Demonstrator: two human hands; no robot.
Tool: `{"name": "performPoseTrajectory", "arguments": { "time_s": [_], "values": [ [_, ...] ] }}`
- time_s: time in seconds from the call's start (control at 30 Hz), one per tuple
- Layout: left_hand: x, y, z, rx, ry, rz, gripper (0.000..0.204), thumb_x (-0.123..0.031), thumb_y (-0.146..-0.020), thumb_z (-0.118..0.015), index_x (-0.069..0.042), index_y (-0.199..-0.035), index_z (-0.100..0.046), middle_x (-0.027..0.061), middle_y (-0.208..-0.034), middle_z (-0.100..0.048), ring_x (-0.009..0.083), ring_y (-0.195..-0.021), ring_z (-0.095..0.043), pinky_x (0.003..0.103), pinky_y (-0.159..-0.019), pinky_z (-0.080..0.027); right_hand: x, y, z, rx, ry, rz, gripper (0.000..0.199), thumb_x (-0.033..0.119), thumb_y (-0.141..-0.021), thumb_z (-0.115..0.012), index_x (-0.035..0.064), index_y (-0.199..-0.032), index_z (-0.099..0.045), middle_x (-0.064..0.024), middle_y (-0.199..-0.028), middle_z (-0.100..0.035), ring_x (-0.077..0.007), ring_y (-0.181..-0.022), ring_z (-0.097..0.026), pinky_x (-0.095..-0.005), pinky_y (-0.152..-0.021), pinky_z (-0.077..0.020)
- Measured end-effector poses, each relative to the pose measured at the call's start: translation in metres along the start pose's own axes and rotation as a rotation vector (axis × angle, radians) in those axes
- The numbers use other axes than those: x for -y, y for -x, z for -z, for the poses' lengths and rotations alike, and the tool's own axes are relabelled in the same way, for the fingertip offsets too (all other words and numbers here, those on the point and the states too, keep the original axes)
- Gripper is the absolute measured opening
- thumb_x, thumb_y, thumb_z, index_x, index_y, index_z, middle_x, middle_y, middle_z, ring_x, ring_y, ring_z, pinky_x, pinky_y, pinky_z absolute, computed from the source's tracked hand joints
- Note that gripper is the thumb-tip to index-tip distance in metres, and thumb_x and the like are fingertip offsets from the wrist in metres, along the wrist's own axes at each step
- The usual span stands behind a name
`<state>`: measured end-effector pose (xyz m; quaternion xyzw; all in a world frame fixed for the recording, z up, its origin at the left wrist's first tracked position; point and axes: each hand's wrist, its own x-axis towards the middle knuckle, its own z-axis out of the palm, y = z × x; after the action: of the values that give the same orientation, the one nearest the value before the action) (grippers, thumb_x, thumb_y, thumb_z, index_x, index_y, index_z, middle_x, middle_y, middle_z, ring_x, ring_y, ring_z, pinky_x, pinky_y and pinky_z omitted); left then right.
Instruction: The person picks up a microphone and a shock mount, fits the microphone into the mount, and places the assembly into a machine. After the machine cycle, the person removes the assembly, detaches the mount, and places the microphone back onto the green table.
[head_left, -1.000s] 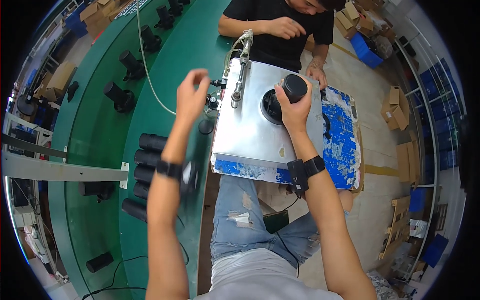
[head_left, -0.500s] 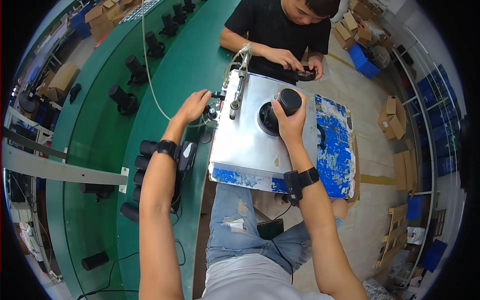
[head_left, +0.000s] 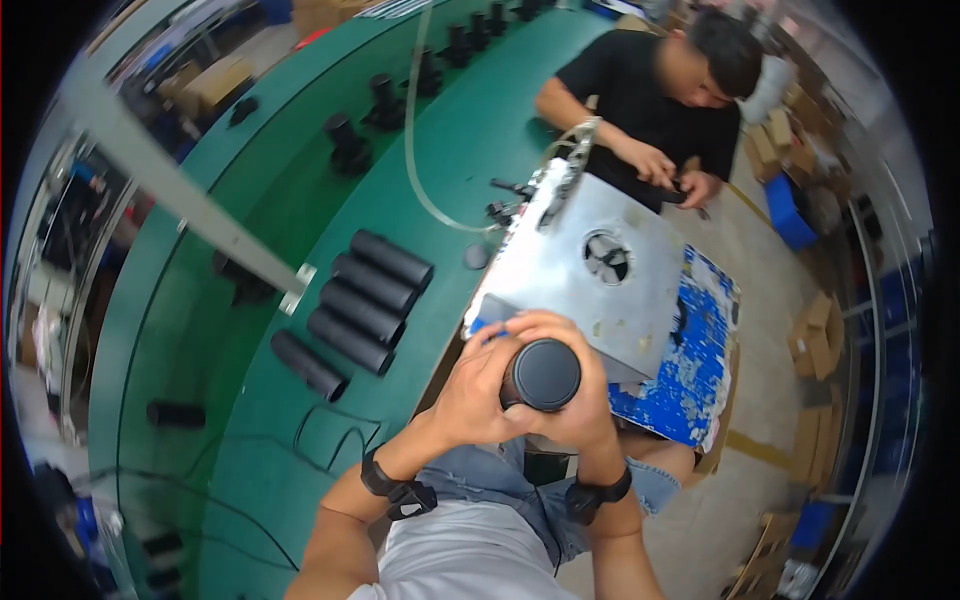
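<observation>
A black cylinder with a flat round end (head_left: 546,375) is clasped between both my hands, end face up, over my lap just before the metal box. My left hand (head_left: 478,388) wraps its left side, fingers curled round it. From the right, my right hand (head_left: 580,395) closes on the same cylinder, its fingers over the far side. The cylinder's lower part is hidden by my hands. Beyond them sits the silver metal box (head_left: 610,215), with a round opening (head_left: 606,257) in its top showing a dark spoked part inside.
Several black tubes (head_left: 360,310) lie on the green bench (head_left: 270,420) at my left, a loose cable near them. Black flanged parts (head_left: 345,145) stand in the green channel. Across the box, a co-worker's hands (head_left: 670,180) handle a small black part. A worn blue board (head_left: 690,370) lies beneath the box.
The black cylinder has left the opening in the box and come toward me in my right hand. My left hand has moved from the box's fittings onto the cylinder. The view has shifted.
</observation>
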<state>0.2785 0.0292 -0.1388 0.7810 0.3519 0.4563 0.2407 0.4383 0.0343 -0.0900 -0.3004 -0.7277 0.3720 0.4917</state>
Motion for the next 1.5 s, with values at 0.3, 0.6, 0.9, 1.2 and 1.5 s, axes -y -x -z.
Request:
{"name": "performPoseTrajectory", "arguments": {
  "time_s": [0.3, 0.6, 0.9, 1.2, 1.5],
  "values": [
    [0.049, 0.116, 0.138, -0.711, -0.147, 0.639, 0.059, -0.028, -0.07, -0.081, 0.002, -0.112, -0.053, 0.0108, -0.095, -0.065, 0.0189, -0.084, -0.063, 0.035, -0.077, -0.051, -0.042, 0.115, -0.011, -0.094, -0.001, -0.577, 0.044, 0.013, -0.08, -0.067, 0.0006, -0.12, -0.053, -0.0108, -0.127, -0.052, -0.0208, -0.119, -0.049, -0.0328, -0.094, -0.0415],
    [0.18, 0.2, 0.268, -1.093, -0.822, 0.879, 0.071, -0.046, -0.074, -0.074, 0.0, -0.121, -0.046, 0.0243, -0.102, -0.064, 0.0407, -0.096, -0.062, 0.044, -0.085, -0.047, -0.078, 0.163, -0.006, -0.227, -0.107, -0.69, 0.029, 0.002, -0.087, -0.06, 0.0007, -0.115, -0.053, -0.0104, -0.118, -0.058, -0.018, -0.11, -0.055, -0.0282, -0.088, -0.0459],
    [0.169, 0.212, 0.317, -0.931, -0.748, 0.817, 0.062, -0.046, -0.093, -0.049, 0.003, -0.13, -0.044, 0.0218, -0.111, -0.062, 0.0381, -0.104, -0.058, 0.042, -0.092, -0.043, -0.092, 0.187, 0.004, -0.32, -0.119, -0.798, 0.026, 0.001, -0.089, -0.057, -0.0019, -0.115, -0.053, -0.0118, -0.112, -0.061, -0.0169, -0.105, -0.057, -0.028, -0.094, -0.0424],
    [0.146, 0.336, 0.373, -0.489, -1.626, 0.97, 0.041, -0.039, -0.085, -0.061, -0.016, -0.118, -0.055, 0.013, -0.119, -0.055, 0.0399, -0.11, -0.049, 0.051, -0.084, -0.047, -0.104, 0.204, 0.014, -0.333, -0.108, -0.842, 0.026, 0.002, -0.09, -0.056, -0.0014, -0.116, -0.054, -0.0117, -0.111, -0.062, -0.0163, -0.104, -0.058, -0.0274, -0.094, -0.0429],
    [0.058, 0.264, 0.323, -0.528, -1.459, 0.951, 0.016, -0.022, -0.075, -0.063, -0.007, -0.079, -0.06, 0.0094, -0.08, -0.059, 0.031, -0.078, -0.059, 0.043, -0.069, -0.05, -0.09, 0.188, 0.007, -0.256, -0.15, -0.79, 0.025, 0.009, -0.091, -0.057, 0.0007, -0.115, -0.055, -0.0096, -0.108, -0.064, -0.016, -0.101, -0.06, -0.0269, -0.087, -0.0443]
  ]
}}
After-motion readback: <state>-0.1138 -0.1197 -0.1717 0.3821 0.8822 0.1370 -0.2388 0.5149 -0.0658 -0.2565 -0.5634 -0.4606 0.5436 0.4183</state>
